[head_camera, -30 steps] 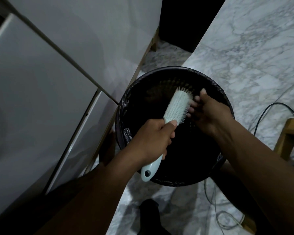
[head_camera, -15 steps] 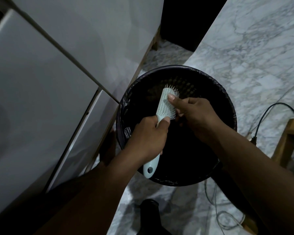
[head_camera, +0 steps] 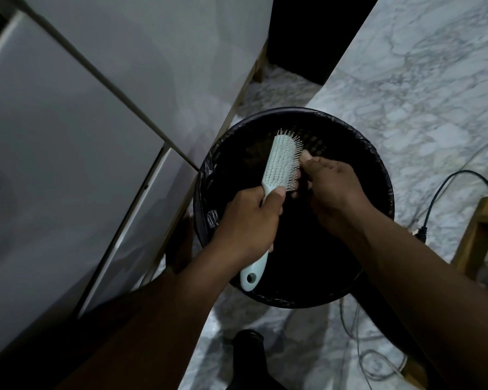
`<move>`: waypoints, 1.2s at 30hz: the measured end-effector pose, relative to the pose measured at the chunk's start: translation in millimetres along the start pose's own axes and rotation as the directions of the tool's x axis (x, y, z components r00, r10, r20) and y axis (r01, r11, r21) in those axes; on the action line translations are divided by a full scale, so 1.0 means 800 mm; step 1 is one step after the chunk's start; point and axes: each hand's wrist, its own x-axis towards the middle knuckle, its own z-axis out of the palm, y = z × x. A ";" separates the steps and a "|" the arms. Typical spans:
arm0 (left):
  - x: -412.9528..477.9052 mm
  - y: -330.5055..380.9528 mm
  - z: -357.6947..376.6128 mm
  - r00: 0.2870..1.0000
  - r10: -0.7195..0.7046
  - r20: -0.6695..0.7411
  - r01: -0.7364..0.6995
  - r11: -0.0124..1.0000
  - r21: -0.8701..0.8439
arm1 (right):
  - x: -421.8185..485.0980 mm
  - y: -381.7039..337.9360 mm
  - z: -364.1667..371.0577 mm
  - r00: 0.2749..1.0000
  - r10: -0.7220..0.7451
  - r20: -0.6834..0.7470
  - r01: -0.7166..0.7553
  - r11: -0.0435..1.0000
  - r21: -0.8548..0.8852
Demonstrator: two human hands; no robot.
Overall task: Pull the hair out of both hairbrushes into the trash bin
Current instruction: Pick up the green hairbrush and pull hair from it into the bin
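Observation:
A pale blue-white hairbrush (head_camera: pixel 281 164) is held over a round black trash bin (head_camera: pixel 376 170) lined with a dark bag. My left hand (head_camera: pixel 251 220) is shut around the brush handle, whose end with a hole sticks out below my fist. The bristles face right. My right hand (head_camera: pixel 331 190) is at the bristle side, thumb and fingertips pinched among the bristles near the lower part of the head. Whether hair is between those fingers cannot be made out in the dim light. Only one brush is in view.
A white cabinet (head_camera: pixel 68 136) stands at the left, close to the bin. The floor is grey-white marble (head_camera: pixel 420 80). A black cable (head_camera: pixel 445 192) and thin wires lie at the right beside a wooden furniture leg (head_camera: pixel 473 237). A dark object (head_camera: pixel 248 358) sits at the bottom centre.
The brush head has turned, bristles now pointing right and more visible. My right hand slid from the top of the head down along the bristle side.

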 end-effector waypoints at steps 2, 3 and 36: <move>-0.001 0.000 0.000 1.000 -0.015 -0.005 0.015 1.000 -0.007 | 0.000 -0.004 0.002 0.993 0.101 -0.055 -0.097 0.993 0.069; -0.001 0.001 -0.001 1.000 -0.024 -0.012 0.024 1.000 -0.013 | 0.000 -0.007 0.001 0.984 0.144 -0.103 -0.135 0.987 0.088; -0.002 0.012 -0.006 0.978 -0.152 0.146 0.189 0.940 -0.286 | 0.009 -0.016 -0.011 0.998 -0.019 -0.053 0.016 0.998 -0.055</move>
